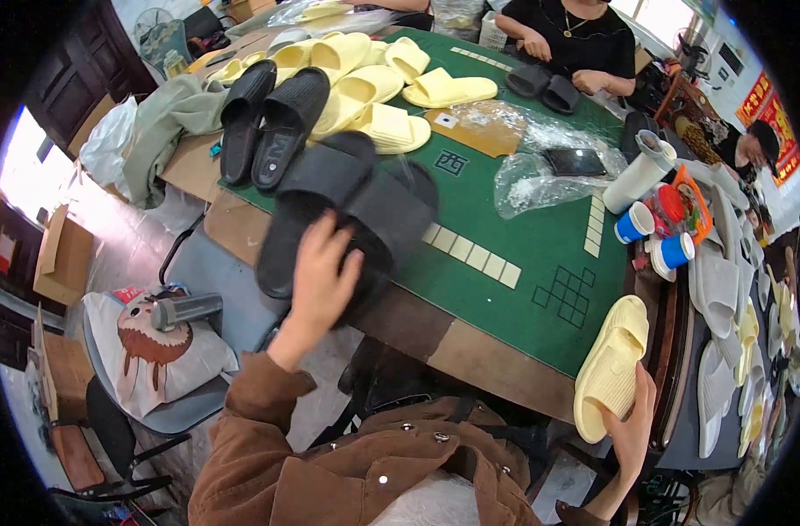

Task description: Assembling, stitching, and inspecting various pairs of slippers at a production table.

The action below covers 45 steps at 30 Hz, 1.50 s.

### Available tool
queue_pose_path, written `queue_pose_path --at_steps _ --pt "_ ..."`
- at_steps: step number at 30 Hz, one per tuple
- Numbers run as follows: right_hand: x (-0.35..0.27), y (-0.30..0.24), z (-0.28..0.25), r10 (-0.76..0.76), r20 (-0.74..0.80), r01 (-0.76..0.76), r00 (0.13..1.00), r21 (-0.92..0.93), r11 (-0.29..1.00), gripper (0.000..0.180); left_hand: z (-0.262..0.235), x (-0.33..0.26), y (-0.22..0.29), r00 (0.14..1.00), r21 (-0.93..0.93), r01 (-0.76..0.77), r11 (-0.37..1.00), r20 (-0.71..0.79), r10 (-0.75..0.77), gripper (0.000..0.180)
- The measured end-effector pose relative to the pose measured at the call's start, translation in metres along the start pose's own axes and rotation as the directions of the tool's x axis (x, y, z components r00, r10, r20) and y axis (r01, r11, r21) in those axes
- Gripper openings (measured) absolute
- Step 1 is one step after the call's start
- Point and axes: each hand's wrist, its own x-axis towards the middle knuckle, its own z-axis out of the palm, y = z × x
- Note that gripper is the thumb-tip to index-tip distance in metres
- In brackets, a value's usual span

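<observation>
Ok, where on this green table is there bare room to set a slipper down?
The widest free patch of the green felt table lies in the middle, between the black slide slippers under the left hand, the crumpled clear plastic bags and the near edge. The far left is crowded with pale yellow foam slippers; the right edge holds blue-capped cups.

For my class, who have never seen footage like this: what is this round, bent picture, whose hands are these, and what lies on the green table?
The picture comes from a wide camera worn on a person's head, looking down, so straight edges curve. No machine is here, only bare hands. The left hand holds a blurred pair of black slippers over the green table. The right hand holds a yellow slipper at the table's corner. On the table lie a heap of yellow slippers, two more black slippers and clear plastic bags. Another person sits opposite.
</observation>
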Motion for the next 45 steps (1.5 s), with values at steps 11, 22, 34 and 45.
queue_pose_path --at_steps 11,22,34,45 --pt "0.03 -0.008 0.014 0.017 0.01 -0.017 1.0 -0.024 1.0 0.088 -0.012 0.058 -0.134 0.98 0.336 0.154 0.929 0.067 -0.186 0.042" --pt "0.041 -0.012 0.017 0.083 0.018 -0.082 0.996 -0.032 0.996 0.092 0.04 0.166 -0.177 0.97 0.37 0.104 0.923 0.166 -0.176 0.041" --pt "0.05 -0.013 0.028 0.152 0.009 -0.151 0.988 -0.027 0.988 0.094 0.109 0.283 -0.205 0.965 0.331 0.161 0.93 0.143 -0.218 0.042" --pt "0.044 -0.012 0.035 0.158 -0.084 -0.164 0.984 -0.067 0.984 0.091 0.117 0.29 -0.232 0.957 0.155 -0.191 0.969 0.248 0.148 0.038"
